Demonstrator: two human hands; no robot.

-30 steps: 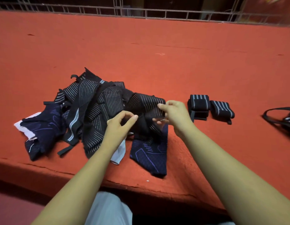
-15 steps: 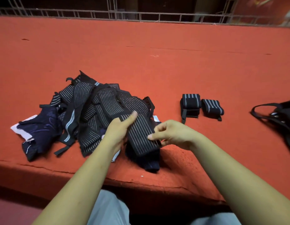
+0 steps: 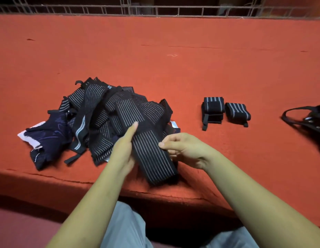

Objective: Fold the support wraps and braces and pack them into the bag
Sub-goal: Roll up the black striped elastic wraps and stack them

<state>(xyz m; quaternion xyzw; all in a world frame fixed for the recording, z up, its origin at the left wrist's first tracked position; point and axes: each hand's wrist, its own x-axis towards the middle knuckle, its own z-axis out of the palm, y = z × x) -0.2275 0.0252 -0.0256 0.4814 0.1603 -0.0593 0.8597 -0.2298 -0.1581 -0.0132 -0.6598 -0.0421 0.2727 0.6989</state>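
Note:
A black support wrap with thin white stripes [image 3: 152, 154] stretches from the pile toward the surface's front edge. My left hand [image 3: 124, 149] holds its left edge, thumb laid straight on top. My right hand [image 3: 180, 147] pinches its right edge between thumb and curled fingers. Behind them lies a tangled pile of black striped wraps [image 3: 102, 111], with a dark blue brace [image 3: 48, 138] at its left end. Two folded wraps [image 3: 212, 108] [image 3: 237, 111] sit side by side to the right. The black bag [image 3: 309, 120] lies at the far right edge, partly cut off.
Everything rests on a red felt-covered surface [image 3: 173, 72] whose front edge runs just below my hands. A metal grid railing [image 3: 155, 10] lines the far side. My grey-trousered knees [image 3: 127, 228] are under the front edge.
The striped wrap has been pulled out of the pile toward the front edge and laid over the dark blue piece. Both hands moved down with it and now hold its two sides.

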